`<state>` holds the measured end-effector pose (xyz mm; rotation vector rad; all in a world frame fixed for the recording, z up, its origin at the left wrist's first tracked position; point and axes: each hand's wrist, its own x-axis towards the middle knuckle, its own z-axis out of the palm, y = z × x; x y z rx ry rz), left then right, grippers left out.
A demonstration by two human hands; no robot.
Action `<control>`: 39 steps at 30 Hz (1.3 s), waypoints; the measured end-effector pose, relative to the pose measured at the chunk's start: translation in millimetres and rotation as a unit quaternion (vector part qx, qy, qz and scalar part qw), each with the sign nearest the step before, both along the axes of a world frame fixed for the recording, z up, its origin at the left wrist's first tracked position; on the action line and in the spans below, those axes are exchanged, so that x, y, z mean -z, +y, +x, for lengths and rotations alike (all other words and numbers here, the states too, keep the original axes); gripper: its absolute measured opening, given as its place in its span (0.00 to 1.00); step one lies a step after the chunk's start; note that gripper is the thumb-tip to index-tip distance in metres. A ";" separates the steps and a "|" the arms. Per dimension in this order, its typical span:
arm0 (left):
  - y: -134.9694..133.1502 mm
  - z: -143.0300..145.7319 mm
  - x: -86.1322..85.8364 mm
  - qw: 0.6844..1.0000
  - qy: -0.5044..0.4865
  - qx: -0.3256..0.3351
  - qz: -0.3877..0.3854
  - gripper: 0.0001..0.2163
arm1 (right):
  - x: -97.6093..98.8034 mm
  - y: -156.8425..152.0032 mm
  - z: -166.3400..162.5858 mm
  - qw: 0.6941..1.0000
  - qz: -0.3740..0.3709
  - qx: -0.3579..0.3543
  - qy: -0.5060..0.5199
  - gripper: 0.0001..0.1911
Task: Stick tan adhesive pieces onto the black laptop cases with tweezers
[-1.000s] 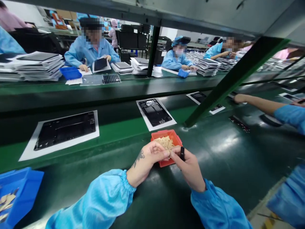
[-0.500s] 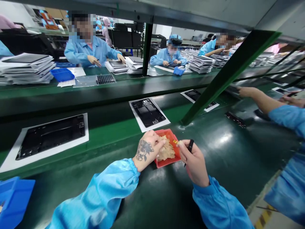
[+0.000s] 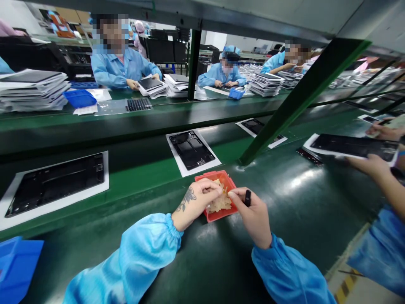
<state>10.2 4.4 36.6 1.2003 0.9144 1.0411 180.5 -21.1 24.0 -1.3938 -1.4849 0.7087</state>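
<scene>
Electronics assembly floor in a factory — indicated by a long glossy dark-green worktop (image 3: 202, 261), flat black rectangular device panels (image 3: 193, 148) on white sheets (image 3: 182, 166), and co-workers (image 3: 126, 63) in light-blue cloth smocks (image 3: 209, 78).

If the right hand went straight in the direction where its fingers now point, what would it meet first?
Probably the left hand: its fingers are just ahead of the right hand, over the red tray. Depth is unclear, so the tan pieces in that tray may come first instead.
</scene>
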 end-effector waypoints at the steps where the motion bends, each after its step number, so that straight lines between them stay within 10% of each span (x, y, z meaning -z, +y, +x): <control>1: -0.3 -0.2 -0.5 0.999 0.025 -0.009 0.033 0.06 | -0.4 -0.4 0.1 1.000 0.016 -0.011 -0.024 0.08; 13: -3.9 -3.3 0.2 0.986 0.092 -0.006 0.141 0.06 | -6.1 1.1 1.3 0.994 -0.039 -0.097 0.003 0.10; 22: -16.9 -34.7 4.8 0.988 -0.100 -0.033 -0.111 0.07 | -2.2 6.0 1.0 0.976 0.005 -0.016 -0.219 0.15; 29: -62.8 -100.4 -1.8 0.973 -0.147 -0.093 -0.151 0.17 | 1.0 24.5 -2.2 0.955 -0.018 -0.027 -0.296 0.19; 35: -96.5 -139.6 -9.3 0.965 -0.165 -0.137 -0.154 0.20 | -34.9 26.4 -32.9 0.937 -0.006 -0.048 -0.347 0.21; 39: -112.5 -155.2 -14.8 0.962 -0.177 -0.149 -0.145 0.20 | -73.4 24.6 -94.0 0.860 -0.007 -0.142 -0.491 0.19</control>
